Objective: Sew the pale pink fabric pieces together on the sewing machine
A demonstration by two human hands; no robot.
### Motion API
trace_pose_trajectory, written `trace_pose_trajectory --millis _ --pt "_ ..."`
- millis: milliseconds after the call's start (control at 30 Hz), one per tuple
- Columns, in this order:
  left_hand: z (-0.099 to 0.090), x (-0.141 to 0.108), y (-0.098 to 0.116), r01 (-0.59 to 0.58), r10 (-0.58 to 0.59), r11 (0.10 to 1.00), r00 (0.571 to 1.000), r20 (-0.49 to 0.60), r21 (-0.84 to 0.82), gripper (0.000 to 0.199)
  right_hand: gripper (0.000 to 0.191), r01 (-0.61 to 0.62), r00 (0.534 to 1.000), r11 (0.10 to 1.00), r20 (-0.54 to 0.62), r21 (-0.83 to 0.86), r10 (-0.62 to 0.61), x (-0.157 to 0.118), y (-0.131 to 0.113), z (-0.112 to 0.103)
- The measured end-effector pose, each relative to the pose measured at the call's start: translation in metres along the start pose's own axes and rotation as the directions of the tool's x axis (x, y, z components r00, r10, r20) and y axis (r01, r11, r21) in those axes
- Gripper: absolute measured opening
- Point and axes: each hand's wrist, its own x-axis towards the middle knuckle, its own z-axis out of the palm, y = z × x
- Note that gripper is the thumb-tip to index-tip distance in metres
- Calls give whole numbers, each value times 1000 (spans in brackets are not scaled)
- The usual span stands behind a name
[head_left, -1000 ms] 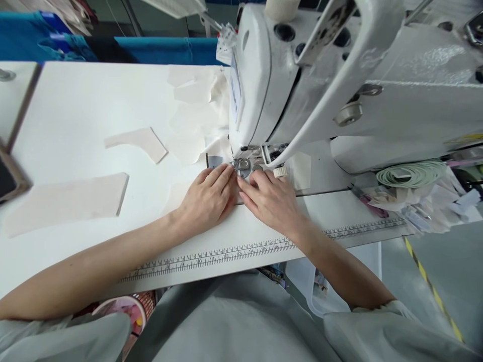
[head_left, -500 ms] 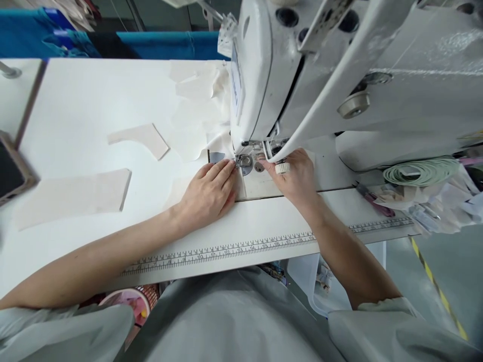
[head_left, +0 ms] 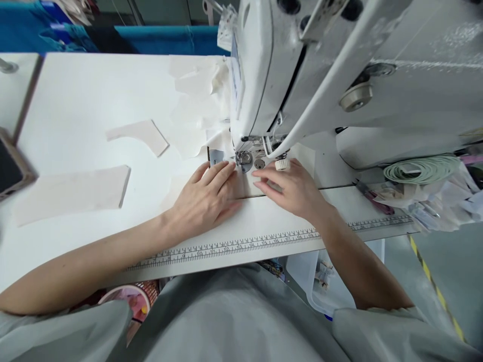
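Observation:
My left hand (head_left: 206,197) lies palm down at the left of the presser foot (head_left: 243,159), fingers stretched out on pale cloth that it largely hides. To the right of the needle area, my right hand (head_left: 298,190) hovers low over the machine bed with thumb and fingers apart, and I see nothing between them. Both hands are below the head of a white sewing machine (head_left: 256,70). Thin, pale fabric (head_left: 202,141) lies crumpled behind my left hand, reaching up to the machine.
A curved cut piece (head_left: 141,134) and a long cut piece (head_left: 75,193) lie on the left tabletop. A ruler strip (head_left: 234,248) runs along the front edge. To the right are snips (head_left: 373,197), a coiled green strip (head_left: 418,170) and scraps. A plastic bin (head_left: 320,281) stands below.
My right hand has drawn slightly back from the needle area and its fingers have spread. My left hand has shifted a little toward me, its thumb now showing. The view has tilted slightly.

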Motion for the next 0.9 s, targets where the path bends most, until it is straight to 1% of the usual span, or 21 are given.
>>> trace_pose_trajectory --millis 33,100,133,200,333,467,567,667,767,900 --pt "-3 -2 1 -29 29 999 1000 -11 13 43 23 64 997 998 43 15 -64 -2 -4 -3" --pt "-7 -5 4 -77 78 996 997 -17 33 30 20 184 977 983 109 24 -186 -3 -9 -7" --pt "-8 -6 5 -90 90 995 996 -12 43 24 19 228 965 973 131 19 -229 -3 -11 -7" --pt "-7 -7 5 -103 102 993 995 5 55 20 19 269 953 963 144 -7 -265 -2 -12 -4" --pt "-4 -8 4 -118 118 990 993 3 78 20 20 292 952 954 115 -61 -284 -1 -11 4" --pt "-6 -7 2 -119 122 989 992 -27 84 20 22 324 946 941 48 -97 -321 -2 -12 7" --pt "-8 -5 0 -117 122 990 991 -49 81 21 21 300 953 951 -9 -80 -302 -6 -11 8" --pt "-6 -4 -2 -128 137 987 988 -78 101 20 19 280 959 959 -30 -36 -281 -10 -9 10" --pt "-3 -3 -2 -154 171 977 980 -104 147 16 16 296 954 955 -38 -17 -296 -13 -7 10" --pt "1 -2 -4 -179 208 967 965 -157 183 13 17 324 944 945 -50 -37 -325 -15 -7 10"
